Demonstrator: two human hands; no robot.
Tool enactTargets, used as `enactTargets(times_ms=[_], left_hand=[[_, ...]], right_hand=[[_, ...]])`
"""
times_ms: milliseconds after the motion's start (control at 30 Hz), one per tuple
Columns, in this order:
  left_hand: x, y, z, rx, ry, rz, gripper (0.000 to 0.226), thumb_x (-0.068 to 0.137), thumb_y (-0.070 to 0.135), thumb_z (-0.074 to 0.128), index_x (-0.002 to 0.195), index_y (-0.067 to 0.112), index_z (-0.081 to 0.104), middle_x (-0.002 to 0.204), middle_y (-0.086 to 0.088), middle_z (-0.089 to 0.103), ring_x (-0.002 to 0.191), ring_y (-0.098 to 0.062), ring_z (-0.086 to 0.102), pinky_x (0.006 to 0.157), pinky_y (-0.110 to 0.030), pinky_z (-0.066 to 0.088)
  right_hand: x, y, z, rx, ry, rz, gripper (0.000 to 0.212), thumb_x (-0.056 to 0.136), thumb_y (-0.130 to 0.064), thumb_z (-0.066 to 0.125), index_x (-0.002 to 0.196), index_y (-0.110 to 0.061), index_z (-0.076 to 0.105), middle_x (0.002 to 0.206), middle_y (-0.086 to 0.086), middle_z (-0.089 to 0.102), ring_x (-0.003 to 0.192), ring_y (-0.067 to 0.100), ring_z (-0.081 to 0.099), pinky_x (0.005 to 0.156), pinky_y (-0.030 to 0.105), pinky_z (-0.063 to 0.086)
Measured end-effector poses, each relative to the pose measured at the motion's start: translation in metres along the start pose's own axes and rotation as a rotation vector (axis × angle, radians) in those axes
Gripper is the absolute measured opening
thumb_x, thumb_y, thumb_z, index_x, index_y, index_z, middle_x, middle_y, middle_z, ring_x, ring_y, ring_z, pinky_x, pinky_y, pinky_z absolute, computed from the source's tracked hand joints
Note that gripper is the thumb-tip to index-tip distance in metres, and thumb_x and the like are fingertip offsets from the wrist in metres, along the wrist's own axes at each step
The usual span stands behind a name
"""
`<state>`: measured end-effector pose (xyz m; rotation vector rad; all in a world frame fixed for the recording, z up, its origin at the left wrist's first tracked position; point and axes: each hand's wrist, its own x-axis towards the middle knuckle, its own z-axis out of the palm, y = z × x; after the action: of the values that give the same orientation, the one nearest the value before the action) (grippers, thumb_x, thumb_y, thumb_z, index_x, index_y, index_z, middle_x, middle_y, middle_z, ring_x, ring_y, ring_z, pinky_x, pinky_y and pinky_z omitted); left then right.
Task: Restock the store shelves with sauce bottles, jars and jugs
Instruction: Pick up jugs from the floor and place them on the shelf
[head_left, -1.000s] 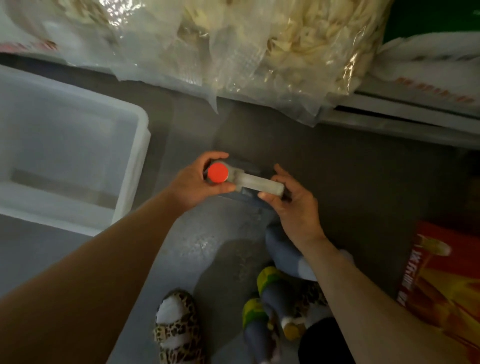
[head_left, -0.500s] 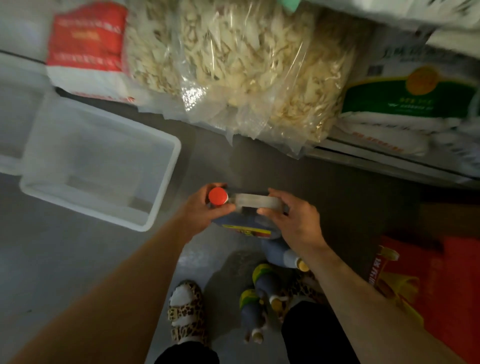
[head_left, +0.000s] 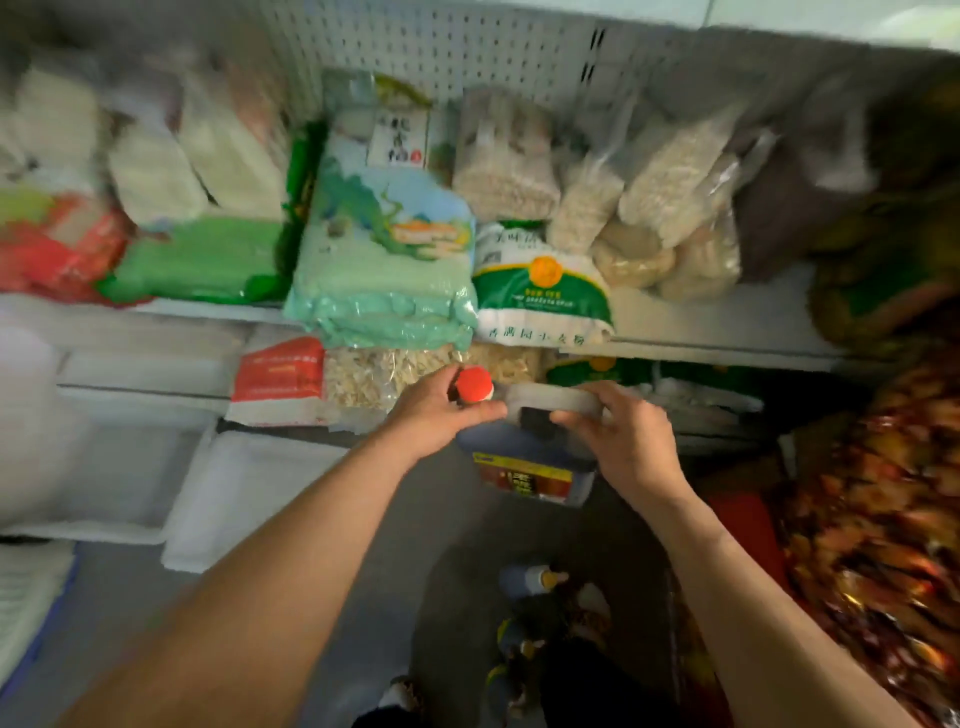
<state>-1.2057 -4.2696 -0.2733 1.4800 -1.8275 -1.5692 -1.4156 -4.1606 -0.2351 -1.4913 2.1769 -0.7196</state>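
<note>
I hold a dark sauce jug (head_left: 524, 467) in front of me, seen from above, with a red cap (head_left: 474, 384), a clear handle (head_left: 550, 401) and a yellow and red label. My left hand (head_left: 434, 415) grips the neck just under the cap. My right hand (head_left: 621, 441) is closed around the handle. The jug hangs in the air in front of the lower shelf (head_left: 727, 358). Several dark sauce bottles (head_left: 530, 579) with yellow tips lie on the grey floor near my feet.
White shelves with a pegboard back hold bags of dried goods, a pale green bag (head_left: 384, 260) and a green and white bag (head_left: 540, 291). A white plastic tub (head_left: 239, 499) stands on the floor at left. Red and orange packaged goods (head_left: 872, 519) fill the right side.
The view has tilted up from the floor to the shelves, with motion blur. The jug has risen with both hands still on it, and the tub now sits lower left.
</note>
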Motion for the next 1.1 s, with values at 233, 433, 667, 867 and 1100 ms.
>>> enactTargets(times_ms=[233,433,667,867,1100], left_hand=[[-0.031,0.187,-0.038,0.225,-0.002,0.34,0.079,0.062,0.052,0.088,0.131,0.039,0.053,0.109,0.022,0.058,0.104,-0.006,0.053,0.072,-0.011,0.039],[-0.033,0.31,-0.019,0.286,-0.038,0.548,0.092,0.058,0.027,0.096,0.134,0.029,0.044,0.124,0.008,0.059,0.119,-0.017,0.055,0.098,-0.033,0.046],[-0.019,0.436,0.041,0.293,-0.003,0.667,0.098,0.051,0.045,0.095,0.131,0.039,0.04,0.121,0.016,0.06,0.114,-0.012,0.056,0.092,-0.027,0.046],[0.007,0.532,0.097,0.281,0.106,0.699,0.099,0.053,0.037,0.096,0.136,0.024,0.043,0.125,0.012,0.06,0.12,-0.015,0.055,0.09,-0.014,0.044],[0.058,0.613,0.129,0.31,0.212,0.693,0.089,0.051,0.045,0.094,0.124,0.038,0.044,0.092,0.033,0.05,0.096,-0.004,0.053,0.063,-0.007,0.034]], right_hand=[[0.0,-0.075,-0.162,-0.011,0.264,-0.055,0.037,0.085,-0.059,0.066,0.102,-0.026,0.067,0.083,-0.005,0.069,0.078,0.023,0.066,0.061,0.035,0.045],[0.009,-0.086,-0.281,0.035,0.407,-0.1,0.041,0.085,-0.055,0.068,0.096,-0.015,0.07,0.087,0.004,0.071,0.082,0.028,0.066,0.072,0.048,0.054],[0.041,-0.05,-0.423,0.054,0.473,-0.266,0.041,0.087,-0.045,0.072,0.076,-0.006,0.064,0.066,0.004,0.06,0.066,0.026,0.053,0.065,0.041,0.042],[0.107,-0.004,-0.52,0.169,0.448,-0.331,0.032,0.087,-0.041,0.074,0.071,-0.016,0.062,0.059,-0.008,0.051,0.061,0.015,0.046,0.058,0.038,0.042],[0.19,0.029,-0.589,0.356,0.349,-0.358,0.052,0.07,-0.059,0.07,0.087,-0.01,0.071,0.062,-0.011,0.059,0.058,0.007,0.049,0.055,0.032,0.039]])
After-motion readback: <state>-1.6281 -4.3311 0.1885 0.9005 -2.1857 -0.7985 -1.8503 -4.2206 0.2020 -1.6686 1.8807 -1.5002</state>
